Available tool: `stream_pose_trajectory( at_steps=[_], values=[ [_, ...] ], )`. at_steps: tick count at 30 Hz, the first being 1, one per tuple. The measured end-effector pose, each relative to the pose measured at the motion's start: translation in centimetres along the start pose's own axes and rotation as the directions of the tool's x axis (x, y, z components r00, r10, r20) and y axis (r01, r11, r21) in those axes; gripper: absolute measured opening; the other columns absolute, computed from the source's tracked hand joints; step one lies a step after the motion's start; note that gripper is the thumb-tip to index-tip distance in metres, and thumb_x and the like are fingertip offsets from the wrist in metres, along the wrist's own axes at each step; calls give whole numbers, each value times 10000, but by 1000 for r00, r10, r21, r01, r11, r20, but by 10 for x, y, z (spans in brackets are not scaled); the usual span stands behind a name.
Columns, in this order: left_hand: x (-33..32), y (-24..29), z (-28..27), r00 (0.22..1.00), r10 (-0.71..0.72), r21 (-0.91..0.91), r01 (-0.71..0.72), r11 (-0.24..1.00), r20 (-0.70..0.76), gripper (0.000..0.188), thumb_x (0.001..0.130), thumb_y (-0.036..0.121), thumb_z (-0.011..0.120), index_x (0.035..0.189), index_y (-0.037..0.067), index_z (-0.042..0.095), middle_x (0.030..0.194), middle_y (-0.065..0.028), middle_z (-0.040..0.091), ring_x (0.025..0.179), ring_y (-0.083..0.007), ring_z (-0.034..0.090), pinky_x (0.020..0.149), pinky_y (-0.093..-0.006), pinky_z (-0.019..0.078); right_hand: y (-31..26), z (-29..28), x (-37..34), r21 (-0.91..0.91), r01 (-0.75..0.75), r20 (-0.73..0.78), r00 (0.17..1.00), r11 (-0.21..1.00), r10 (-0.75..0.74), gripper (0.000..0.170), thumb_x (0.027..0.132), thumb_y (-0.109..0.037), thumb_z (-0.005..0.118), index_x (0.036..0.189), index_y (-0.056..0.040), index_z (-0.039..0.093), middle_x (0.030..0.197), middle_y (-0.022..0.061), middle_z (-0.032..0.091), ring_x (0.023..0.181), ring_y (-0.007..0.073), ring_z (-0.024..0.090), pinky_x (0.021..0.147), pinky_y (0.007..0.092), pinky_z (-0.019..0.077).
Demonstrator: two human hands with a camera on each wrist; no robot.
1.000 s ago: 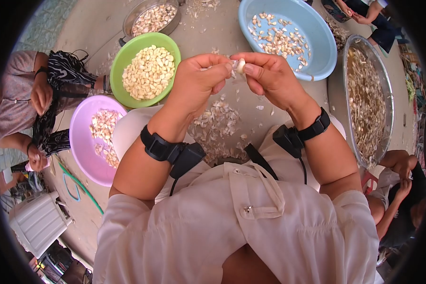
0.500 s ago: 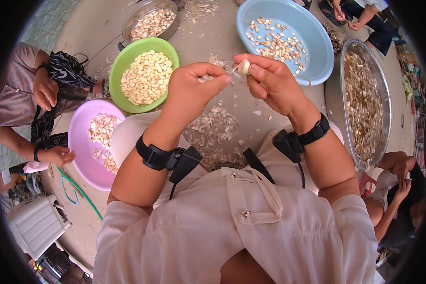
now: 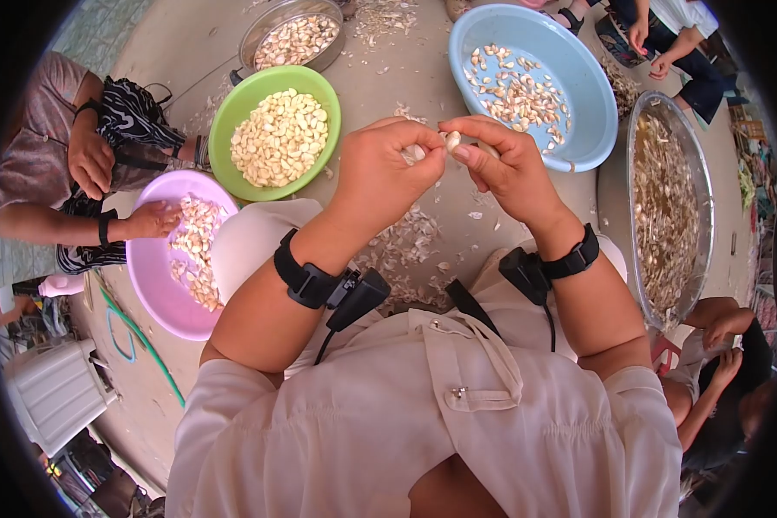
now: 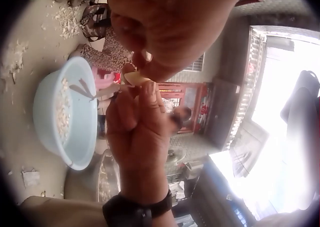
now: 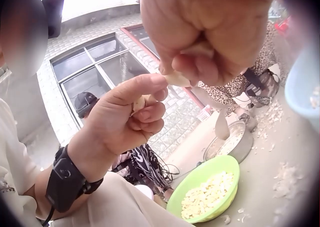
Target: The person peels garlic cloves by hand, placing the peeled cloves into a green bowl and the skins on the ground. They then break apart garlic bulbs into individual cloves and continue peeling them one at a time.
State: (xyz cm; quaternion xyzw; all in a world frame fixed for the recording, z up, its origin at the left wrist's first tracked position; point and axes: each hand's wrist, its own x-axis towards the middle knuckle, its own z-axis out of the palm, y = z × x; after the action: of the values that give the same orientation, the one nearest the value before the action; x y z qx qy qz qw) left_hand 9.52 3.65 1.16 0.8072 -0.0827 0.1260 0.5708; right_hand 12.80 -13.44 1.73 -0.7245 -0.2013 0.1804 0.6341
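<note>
A pale garlic clove [image 3: 452, 141] is between the fingertips of both hands, over the floor in front of the lap. My left hand [image 3: 388, 168] pinches it with thumb and forefinger, and another clove [image 5: 140, 104] sits in its curled fingers in the right wrist view. From the other side my right hand [image 3: 511, 164] grips the clove by thumb and index finger. A second pale clove [image 5: 200, 49] shows within the right hand's curled fingers. A thin strip of skin [image 4: 82, 89] dangles beside the hands in the left wrist view.
Peeled cloves fill a green basin [image 3: 335, 108]; unpeeled ones lie in a purple basin [image 3: 151, 298], a blue basin [image 3: 597, 86] and a metal pan [image 3: 337, 47]. A large metal tub [image 3: 708, 207] holds cloves in brownish water. Garlic skins [image 3: 406, 242] litter the floor. Other people sit around.
The hands were together at a clove, then parted with a strip of skin between them, and now meet again at the fingertips. At left, another person's hand has reached into the purple basin.
</note>
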Motion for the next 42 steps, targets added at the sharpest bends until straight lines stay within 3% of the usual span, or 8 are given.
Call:
stream_pose_trajectory(
  at_steps=[9, 12, 15, 21, 24, 30, 36, 42],
  values=[
    [1, 5, -3, 942, -297, -310, 332, 891, 156, 81, 760, 50, 641, 818, -5, 627, 688, -1, 581, 589, -41, 487, 516, -165, 373, 7, -8, 0, 193, -78, 42, 997, 978, 71, 259, 879, -169, 517, 1081, -23, 587, 627, -19, 493, 484, 35, 400, 446, 175, 329],
    [3, 2, -5, 880, -369, -592, 474, 652, 297, 103, 760, 76, 649, 790, -20, 625, 641, -3, 556, 541, -53, 465, 477, -170, 349, 7, -7, 0, 235, -130, 47, 991, 963, 122, 269, 879, -171, 520, 1082, -5, 580, 674, -15, 527, 480, 39, 392, 443, 176, 322],
    [4, 4, -8, 874, -326, -718, 482, 502, 359, 130, 766, 84, 660, 817, -27, 615, 644, -18, 543, 522, -53, 436, 459, -162, 321, 8, -8, 1, 451, -172, 87, 985, 876, 148, 285, 881, -178, 526, 1081, 20, 567, 753, 7, 572, 475, 46, 381, 434, 184, 318],
    [3, 1, -17, 837, -225, -650, 533, 542, 498, 146, 770, 112, 668, 816, -18, 624, 676, -29, 562, 529, -59, 450, 463, -172, 338, 14, -14, 4, 708, -215, 125, 976, 673, 180, 312, 883, -186, 526, 1102, 35, 534, 912, 58, 612, 472, 47, 374, 445, 184, 337],
    [4, 5, -23, 784, -349, -301, 545, 782, 514, 160, 754, 140, 688, 813, -1, 640, 652, -12, 555, 521, -52, 452, 461, -176, 345, 9, -16, 3, 727, -201, 150, 980, 657, 134, 304, 884, -175, 521, 1108, 29, 532, 954, 68, 615, 471, 43, 374, 452, 180, 341],
    [4, 7, -20, 831, -384, -99, 456, 884, 402, 189, 749, 189, 700, 773, 9, 648, 599, 2, 529, 493, -41, 431, 437, -178, 324, 10, -18, 2, 682, -130, 139, 989, 720, 47, 269, 888, -148, 504, 1120, -15, 533, 1007, 88, 609, 474, 38, 382, 447, 170, 334],
    [3, 4, 0, 751, -429, -602, 659, 451, 502, 360, 833, 334, 603, 844, -26, 605, 681, -24, 530, 498, -57, 432, 405, -172, 293, 9, -9, 0, 477, 11, 58, 997, 879, -44, 220, 861, -113, 531, 1063, -27, 549, 1021, 80, 602, 510, 29, 416, 435, 154, 332],
    [4, 1, 6, 812, -406, -619, 583, 526, 420, 359, 855, 334, 571, 870, -24, 597, 695, -35, 534, 495, -65, 431, 413, -177, 307, -2, -3, 0, 296, 158, -54, 987, 942, -149, 143, 835, -91, 562, 947, -10, 599, 997, 78, 607, 526, 31, 443, 439, 156, 348]
  ],
)
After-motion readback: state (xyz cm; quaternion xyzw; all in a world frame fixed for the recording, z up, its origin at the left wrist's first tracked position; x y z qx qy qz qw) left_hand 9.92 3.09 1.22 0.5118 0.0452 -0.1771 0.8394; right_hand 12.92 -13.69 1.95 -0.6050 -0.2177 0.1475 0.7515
